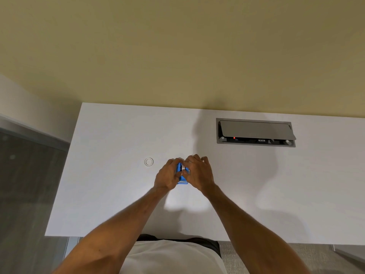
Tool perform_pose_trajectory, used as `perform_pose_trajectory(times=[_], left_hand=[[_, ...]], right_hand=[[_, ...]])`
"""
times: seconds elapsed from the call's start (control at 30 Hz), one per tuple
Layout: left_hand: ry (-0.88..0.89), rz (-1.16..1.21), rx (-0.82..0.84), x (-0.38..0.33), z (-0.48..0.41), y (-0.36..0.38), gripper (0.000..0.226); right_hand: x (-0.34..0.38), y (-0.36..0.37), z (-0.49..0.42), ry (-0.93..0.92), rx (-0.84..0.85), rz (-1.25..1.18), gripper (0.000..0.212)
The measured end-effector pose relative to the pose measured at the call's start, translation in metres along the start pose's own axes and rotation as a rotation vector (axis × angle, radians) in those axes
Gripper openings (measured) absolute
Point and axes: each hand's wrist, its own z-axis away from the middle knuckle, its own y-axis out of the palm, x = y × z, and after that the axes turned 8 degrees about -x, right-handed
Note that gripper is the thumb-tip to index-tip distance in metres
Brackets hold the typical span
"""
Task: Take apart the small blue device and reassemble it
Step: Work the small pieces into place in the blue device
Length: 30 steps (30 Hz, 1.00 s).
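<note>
Blue plastic, the small device sits over the white desk, pinched between the left hand and right hand, fingers curled round it. Grey cable box, lid ajar, shows dark sockets and a red light.

One blue device, two hands, one white ring, one cable hatch, one table.

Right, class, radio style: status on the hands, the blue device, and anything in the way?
Left hand and right hand both on blue device. Device on white desk. Nothing in the way.
</note>
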Motion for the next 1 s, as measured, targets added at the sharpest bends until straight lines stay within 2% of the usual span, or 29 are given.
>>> perform_pose_trajectory(times=[0.2,0.5,0.73,1.0], left_hand=[[-0.002,-0.008,0.011,0.001,-0.003,0.001,0.039],[0.009,0.025,0.023,0.006,-0.001,0.001,0.038],[0.041,0.013,0.064,0.011,-0.001,-0.002,0.044],[0.052,-0.053,0.065,0.011,-0.004,0.000,0.047]], right_hand=[[0.000,0.003,-0.001,-0.023,0.014,0.051,0.037],[-0.001,-0.002,-0.014,0.082,0.014,0.036,0.038],[-0.010,-0.006,-0.013,-0.024,0.059,0.083,0.042],[-0.009,-0.008,-0.017,0.011,0.051,0.058,0.043]])
